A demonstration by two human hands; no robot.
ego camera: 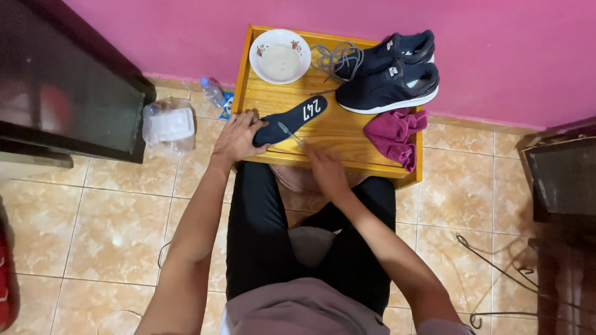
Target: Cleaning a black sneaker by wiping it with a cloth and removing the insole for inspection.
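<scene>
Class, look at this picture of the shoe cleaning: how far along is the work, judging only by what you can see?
Done: laces lie loose by the shoes, and one insole is out on the wooden table. In hand: the left hand pins the insole while the right hand works a brush over it. Left: shoes and cloth lie untouched.

Both arms reach forward, left hand (238, 138) flat, right hand (324, 169) blurred.

A white bowl (280, 56), dark sneakers (388, 87), grey laces (335, 59) and a magenta cloth (395, 134) sit on the wooden tray (347, 133).
</scene>
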